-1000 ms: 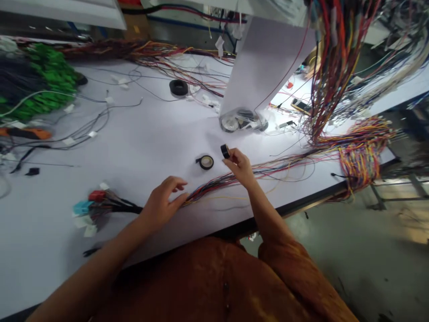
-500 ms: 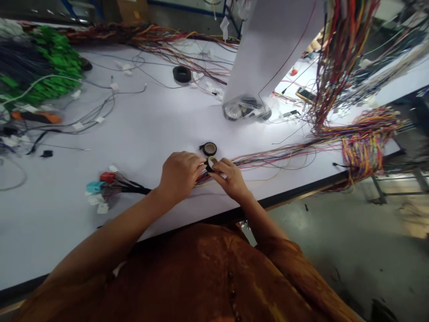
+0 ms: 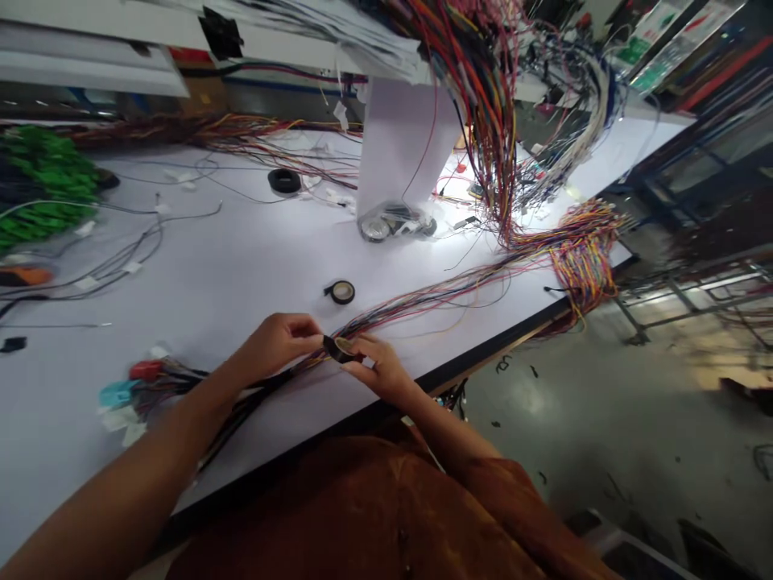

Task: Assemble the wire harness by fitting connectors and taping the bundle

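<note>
In my right hand (image 3: 380, 366) is a roll of black tape (image 3: 336, 351), pinched between thumb and fingers. My left hand (image 3: 281, 342) is closed on the end of the tape at the roll's left side. Both hands are just above a wire harness (image 3: 416, 300) of many coloured wires that runs across the table. The harness's left part is wrapped in black and ends in a red connector (image 3: 146, 370) and a light blue connector (image 3: 119, 394). A second roll of black tape (image 3: 342, 292) lies flat on the table behind my hands.
A thicker black tape roll (image 3: 283, 181) lies farther back. Near a white upright panel (image 3: 395, 145) is a clear plastic bag (image 3: 398, 224). Green bundled parts (image 3: 51, 181) and an orange-handled tool (image 3: 25, 276) are at left. Hanging wires (image 3: 483, 121) and a coiled wire bundle (image 3: 583, 258) are at right.
The view has tilted up and turned right. My hands have drawn a little apart, with the tape's end stretched short between my left fingers and the roll. The second roll stays on the table.
</note>
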The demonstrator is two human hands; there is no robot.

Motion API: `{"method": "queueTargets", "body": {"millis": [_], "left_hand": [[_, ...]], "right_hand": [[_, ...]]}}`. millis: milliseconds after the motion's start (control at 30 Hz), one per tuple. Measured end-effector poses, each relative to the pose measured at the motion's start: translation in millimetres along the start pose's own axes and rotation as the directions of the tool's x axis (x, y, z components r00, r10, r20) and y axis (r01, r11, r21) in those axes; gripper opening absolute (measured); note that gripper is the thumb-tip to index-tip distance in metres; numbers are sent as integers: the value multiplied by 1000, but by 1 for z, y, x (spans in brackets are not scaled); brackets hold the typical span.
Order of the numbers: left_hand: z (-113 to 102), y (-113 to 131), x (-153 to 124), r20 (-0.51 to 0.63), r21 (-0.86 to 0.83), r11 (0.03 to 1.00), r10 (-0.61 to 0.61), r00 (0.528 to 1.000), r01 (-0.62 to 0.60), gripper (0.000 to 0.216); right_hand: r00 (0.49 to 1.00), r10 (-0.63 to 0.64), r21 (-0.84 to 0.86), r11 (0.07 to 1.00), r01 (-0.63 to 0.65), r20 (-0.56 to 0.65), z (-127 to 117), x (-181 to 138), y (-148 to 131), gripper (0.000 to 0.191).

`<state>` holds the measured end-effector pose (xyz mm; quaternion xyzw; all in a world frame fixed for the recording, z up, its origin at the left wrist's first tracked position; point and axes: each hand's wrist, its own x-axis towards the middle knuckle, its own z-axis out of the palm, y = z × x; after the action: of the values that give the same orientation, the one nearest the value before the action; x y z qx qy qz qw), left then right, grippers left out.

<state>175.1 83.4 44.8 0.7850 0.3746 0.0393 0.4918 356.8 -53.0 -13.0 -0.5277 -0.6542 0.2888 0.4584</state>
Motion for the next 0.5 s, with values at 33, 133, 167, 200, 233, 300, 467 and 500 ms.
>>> {"method": "queueTargets", "body": {"millis": [33,133,167,200,233,300,467,500], "left_hand": [[-5,-3,2,125,-121,992,-26,992,41,28],[-17,-15,5,341,-297,937,-77,937,185,36],[-18,-20,3,338,-293,934,-98,936,203,40],[-19,-26,0,316,-244,950,-113,942,196,44],[-17,-32,-4,261,-129,978,-129,957,166,47],[-10,-45,-14,141,262,959,-151,978,111,50],[10,-64,-25,175,634,773,-102,979,-33,24],[9,-66,-23,177,593,805,-100,979,-25,24]], "right_hand": [[999,40,34,999,-40,2,0,-2,0,36],[988,141,104,984,-148,65,-1,-9,-6,34],[981,173,118,976,-182,87,-1,-12,-7,33],[973,208,132,966,-220,100,0,-15,-9,32],[962,249,149,953,-264,111,1,-18,-9,31],[931,335,199,912,-359,142,8,-23,-7,31],[846,470,239,817,-525,251,34,-36,-4,36],[836,480,228,811,-538,266,38,-37,-5,36]]}}
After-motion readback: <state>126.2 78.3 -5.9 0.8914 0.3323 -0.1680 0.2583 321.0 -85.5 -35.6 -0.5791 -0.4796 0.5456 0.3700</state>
